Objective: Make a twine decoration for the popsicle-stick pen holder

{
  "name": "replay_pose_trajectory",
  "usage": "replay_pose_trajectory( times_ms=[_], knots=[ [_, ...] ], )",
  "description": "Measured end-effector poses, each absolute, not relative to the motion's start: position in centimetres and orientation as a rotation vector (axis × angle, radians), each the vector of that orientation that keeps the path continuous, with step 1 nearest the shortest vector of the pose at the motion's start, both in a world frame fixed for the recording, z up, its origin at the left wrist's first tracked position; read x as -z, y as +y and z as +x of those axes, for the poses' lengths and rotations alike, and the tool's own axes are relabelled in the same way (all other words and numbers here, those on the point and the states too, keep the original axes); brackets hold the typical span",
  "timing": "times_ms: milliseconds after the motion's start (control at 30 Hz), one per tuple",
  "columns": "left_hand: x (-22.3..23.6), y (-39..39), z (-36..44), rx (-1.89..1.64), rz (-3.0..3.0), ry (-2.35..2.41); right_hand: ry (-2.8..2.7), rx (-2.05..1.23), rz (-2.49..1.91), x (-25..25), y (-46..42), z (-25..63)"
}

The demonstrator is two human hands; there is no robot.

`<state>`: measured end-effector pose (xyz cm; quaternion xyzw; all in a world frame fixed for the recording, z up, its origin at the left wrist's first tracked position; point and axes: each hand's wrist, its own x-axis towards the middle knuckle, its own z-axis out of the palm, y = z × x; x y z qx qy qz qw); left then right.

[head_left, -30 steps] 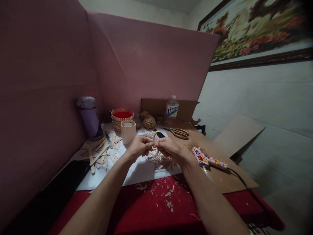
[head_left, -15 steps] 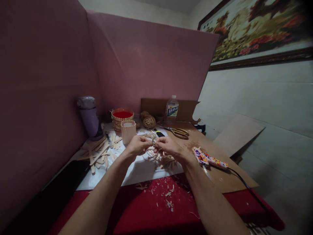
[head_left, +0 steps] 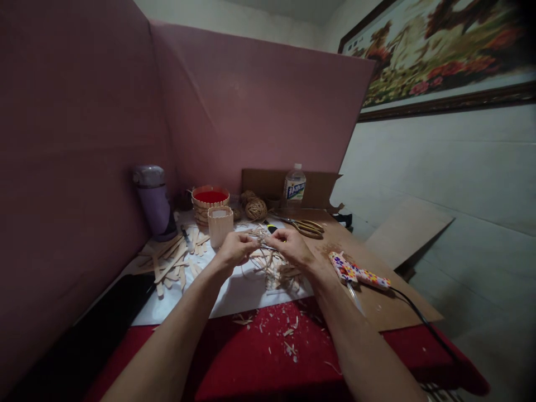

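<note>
Over the white sheet, my left hand (head_left: pixel 235 250) and my right hand (head_left: pixel 293 249) face each other, a small gap between them. Both are closed, thumbs pinched against fingers. Thin brown twine (head_left: pixel 262 240) runs between the fingertips, and loose strands hang below. Beneath my hands lies a messy heap of twine and thin wood scraps (head_left: pixel 282 274). A small cup of upright wooden sticks (head_left: pixel 220 230) stands just beyond my left hand. Behind my right hand, a black and yellow tool (head_left: pixel 272 229) is partly hidden.
Left lie many loose craft sticks (head_left: pixel 170 262), a purple flask (head_left: pixel 154 204) and a dark flat object (head_left: pixel 96 324). Behind are a red-lined stick basket (head_left: pixel 201 215), twine balls (head_left: pixel 256 210), a bottle (head_left: pixel 295 187) and scissors (head_left: pixel 307 228). A floral glue gun (head_left: pixel 360 274) lies right on cardboard (head_left: pixel 397 312).
The fingertips have drawn slightly apart, so more twine shows between them. My right hand has shifted a little, its fingers uncurling slightly. The surrounding things stay in place.
</note>
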<state>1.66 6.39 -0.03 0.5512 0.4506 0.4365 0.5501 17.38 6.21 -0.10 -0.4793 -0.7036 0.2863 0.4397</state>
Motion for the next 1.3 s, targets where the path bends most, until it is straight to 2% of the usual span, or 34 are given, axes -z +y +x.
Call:
replay_pose_trajectory(
  times_ms=[167, 300, 400, 533, 600, 667, 767, 867, 1067, 1300],
  knots=[
    [0.3, 6.5, 1.6, -1.242, 1.170, 1.042, -1.890, -0.982, -1.099, 0.2, 5.2, 16.2],
    [0.4, 6.5, 1.4, -1.229, 1.068, 0.837, -2.022, -0.971, -1.166, 1.2, 5.6, 15.8],
    [0.3, 6.6, 1.4, -1.211, 1.007, 0.799, -1.873, -0.776, -1.367, 1.4, 6.3, 16.9],
    [0.3, 6.6, 1.5, -1.208, 1.025, 0.863, -1.516, -0.246, -1.675, 0.8, 6.5, 18.4],
    [0.3, 6.5, 1.7, -1.192, 1.072, 0.888, -1.502, -0.026, -1.620, 0.4, 6.1, 18.2],
    [0.3, 6.3, 1.8, -1.159, 1.099, 0.906, -1.615, 0.017, -1.405, 0.2, 5.6, 17.4],
    [0.2, 6.0, 2.0, -1.128, 1.113, 0.895, -1.824, -0.283, -1.063, 0.5, 5.2, 15.8],
    [0.1, 5.9, 2.0, -1.113, 1.159, 0.848, -1.875, -0.628, -1.007, 1.2, 5.5, 15.1],
    [0.2, 6.1, 1.9, -1.124, 1.260, 0.928, -1.797, -0.635, -1.203, 1.3, 6.4, 16.1],
    [-0.1, 6.0, 2.0, -1.064, 1.387, 0.929, -1.694, -1.058, -1.160, 0.2, 5.5, 16.9]
  ],
)
